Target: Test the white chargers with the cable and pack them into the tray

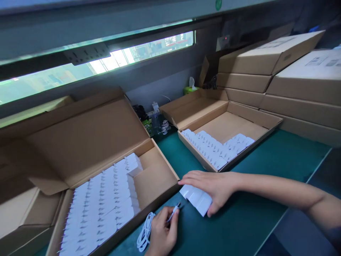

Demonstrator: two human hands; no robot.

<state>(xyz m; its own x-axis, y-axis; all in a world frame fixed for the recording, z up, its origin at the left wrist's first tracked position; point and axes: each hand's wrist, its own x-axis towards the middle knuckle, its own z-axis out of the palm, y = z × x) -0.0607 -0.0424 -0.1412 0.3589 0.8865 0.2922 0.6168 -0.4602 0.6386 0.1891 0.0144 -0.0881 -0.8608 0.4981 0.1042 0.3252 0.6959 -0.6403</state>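
Observation:
My left hand (162, 233) pinches a white charging cable (172, 213) near its small metal plug, and the cable's loose coil (145, 231) lies on the green mat beside it. My right hand (210, 188) spans a short row of white plug adapters (195, 199) on the mat, its thumb and fingers on either side of them. Both hands are close to the front corner of a large open cardboard box (160, 174), which is packed with rows of similar white adapters (101, 202). A second open box (229, 122) holds further adapters (213, 149).
Sealed flat cardboard boxes (271, 78) are stacked at the right of the green mat (253, 199). At the back stand a tissue box (190, 89), a clear bottle (156, 122) and a wall socket strip (86, 53) beneath a long window.

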